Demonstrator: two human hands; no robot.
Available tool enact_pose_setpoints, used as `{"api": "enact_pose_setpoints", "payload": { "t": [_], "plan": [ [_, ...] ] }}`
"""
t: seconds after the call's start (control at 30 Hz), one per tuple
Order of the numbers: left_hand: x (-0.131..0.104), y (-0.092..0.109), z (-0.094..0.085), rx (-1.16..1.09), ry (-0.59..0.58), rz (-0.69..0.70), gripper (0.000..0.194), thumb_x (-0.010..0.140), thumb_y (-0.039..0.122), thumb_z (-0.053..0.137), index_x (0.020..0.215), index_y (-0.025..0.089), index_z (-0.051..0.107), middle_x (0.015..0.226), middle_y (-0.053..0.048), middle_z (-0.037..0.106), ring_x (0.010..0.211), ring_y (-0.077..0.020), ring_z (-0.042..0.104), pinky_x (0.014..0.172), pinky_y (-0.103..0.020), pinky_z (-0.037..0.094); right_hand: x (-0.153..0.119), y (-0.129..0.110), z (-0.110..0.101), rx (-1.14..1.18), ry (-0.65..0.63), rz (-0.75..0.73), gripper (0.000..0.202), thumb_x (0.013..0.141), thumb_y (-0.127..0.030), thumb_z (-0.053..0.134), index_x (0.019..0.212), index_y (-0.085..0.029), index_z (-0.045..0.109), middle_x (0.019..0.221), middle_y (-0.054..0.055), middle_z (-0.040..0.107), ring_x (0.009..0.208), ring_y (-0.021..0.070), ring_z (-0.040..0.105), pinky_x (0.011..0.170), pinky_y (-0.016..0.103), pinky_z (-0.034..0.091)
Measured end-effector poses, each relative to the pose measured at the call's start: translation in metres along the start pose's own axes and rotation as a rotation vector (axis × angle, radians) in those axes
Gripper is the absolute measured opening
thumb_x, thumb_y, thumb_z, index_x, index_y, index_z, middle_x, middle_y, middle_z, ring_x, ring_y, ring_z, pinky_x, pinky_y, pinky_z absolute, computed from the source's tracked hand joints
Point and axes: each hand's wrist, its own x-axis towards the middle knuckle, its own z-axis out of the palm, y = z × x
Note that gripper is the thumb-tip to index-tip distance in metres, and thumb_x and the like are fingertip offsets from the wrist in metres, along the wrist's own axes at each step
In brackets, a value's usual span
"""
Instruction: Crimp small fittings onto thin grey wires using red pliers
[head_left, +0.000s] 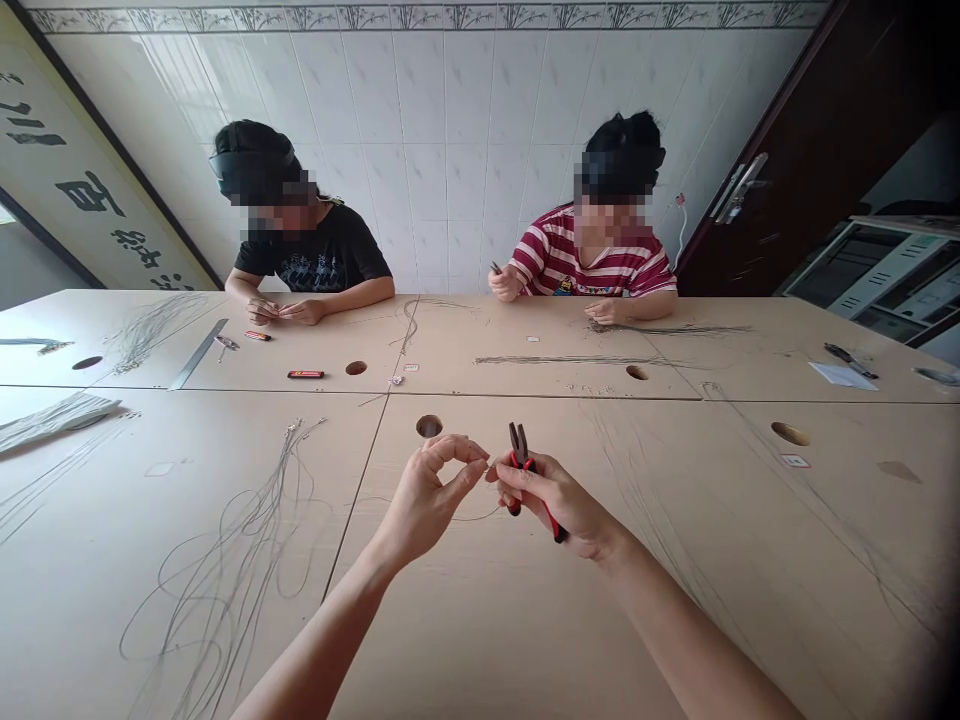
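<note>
My right hand (559,490) is closed around small pliers (519,450) with red and black handles, jaws pointing up and slightly apart. Its thumb and forefinger also meet near the fingertips of my left hand (442,490). Between the two hands runs a thin wire (480,517), pinched by my left thumb and forefinger; its end is too small to make out. Left of my arms lies a loose bundle of long thin wires (255,560), with small fittings at its far end. More fine wires (637,480) are spread to the right of my hands.
Across the wooden table (465,640) sit two people, one in a black shirt (330,245), one in a striped shirt (551,250), both handling small items. Red markers (306,375), a steel ruler (199,353), wire bundles (570,360) and a cutter (850,360) lie about. Round holes (429,426) pierce the tabletop.
</note>
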Motion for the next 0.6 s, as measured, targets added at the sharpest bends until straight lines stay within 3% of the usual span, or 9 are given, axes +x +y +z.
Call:
{"api": "enact_pose_setpoints", "payload": {
  "t": [0.2,0.4,0.6],
  "plan": [
    [-0.0017,-0.0049,0.0042,0.126,0.054,0.024,0.015,0.09,0.029,0.052,0.078,0.023,0.059,0.098,0.0,0.066,0.104,-0.0196,0.054,0.099,-0.041,0.032,0.0014,-0.0022,0.0008,-0.102,0.12,-0.001,0.027,0.079,-0.044,0.066,0.076,-0.018,0.061,0.067,-0.001,0.046,0.068,0.013,0.043,0.065,0.03,0.034],
    [-0.0033,-0.0051,0.0069,0.194,0.085,0.047,0.014,0.09,0.027,0.053,0.078,0.024,0.059,0.099,0.002,0.066,0.102,-0.0178,0.054,0.1,-0.042,0.031,0.0011,-0.0011,0.0007,-0.139,0.131,0.002,0.026,0.076,-0.043,0.068,0.078,-0.018,0.062,0.072,-0.001,0.049,0.07,0.0129,0.045,0.066,0.029,0.034],
    [-0.0035,-0.0063,0.0054,0.146,0.036,0.05,0.017,0.09,0.028,0.053,0.075,0.024,0.059,0.097,0.002,0.067,0.109,-0.0194,0.052,0.102,-0.043,0.031,-0.0009,-0.0051,0.0013,-0.287,0.12,-0.064,0.023,0.081,-0.04,0.063,0.073,-0.019,0.059,0.067,-0.003,0.045,0.067,0.012,0.039,0.065,0.028,0.032]
  ]
}}
